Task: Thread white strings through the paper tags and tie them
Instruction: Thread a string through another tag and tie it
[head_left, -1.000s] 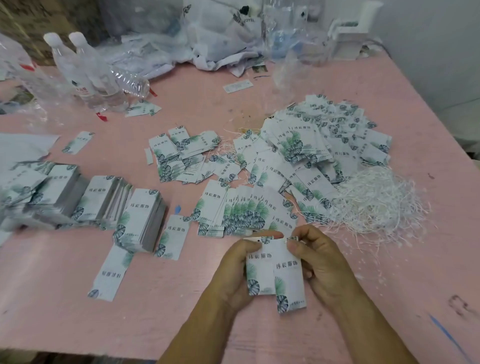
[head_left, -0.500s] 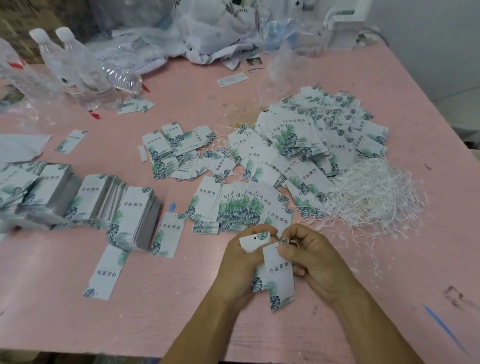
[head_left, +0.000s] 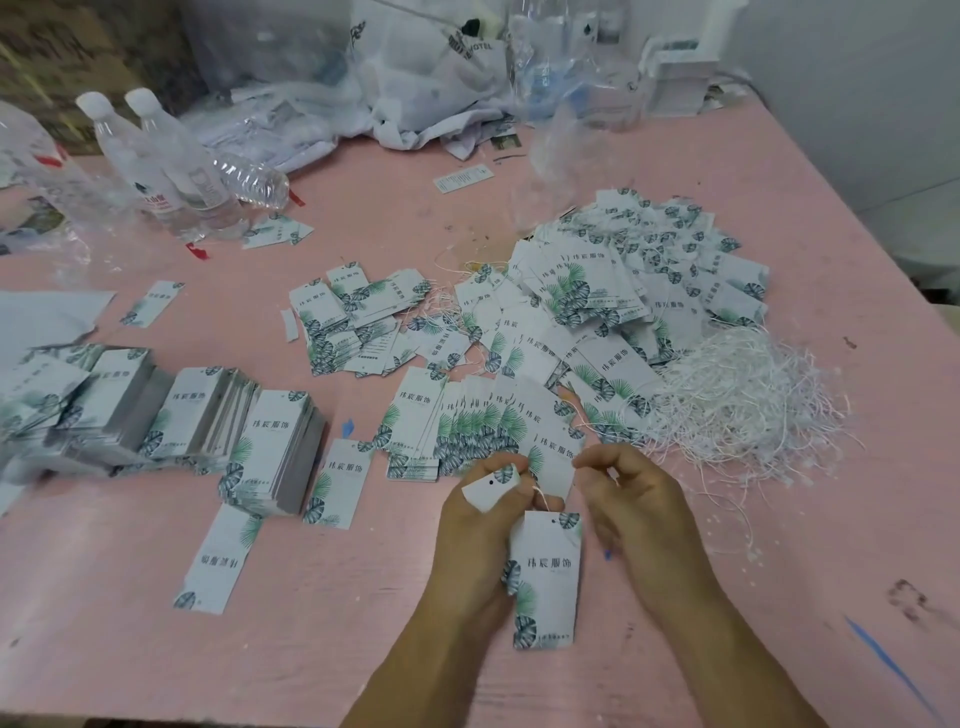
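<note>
Low in the middle of the frame, my left hand (head_left: 485, 512) grips two white paper tags printed with green leaves: the smaller tag (head_left: 491, 486) sticks out above my curled fingers with its punched hole showing, and the longer tag (head_left: 546, 577) hangs below them, its long axis running straight down the frame toward me, its hole at the top end. A thin white string (head_left: 540, 496) comes up from that top end, between my two hands. My right hand (head_left: 626, 496) sits just to the right of the tags, fingers curled with thumb and forefinger drawn together; it seems to pinch the other end of the string, though the strand there is too fine for me to be sure. So the holes lie to the left of my right fingertips, close by, and the right hand is the one placed to pull the string through or start the knot, I judge. The loose heap of white strings (head_left: 743, 405) lies at right of centre on the pink table (head_left: 727, 597), above my right hand, beside the pile of finished tags (head_left: 639, 270).
</note>
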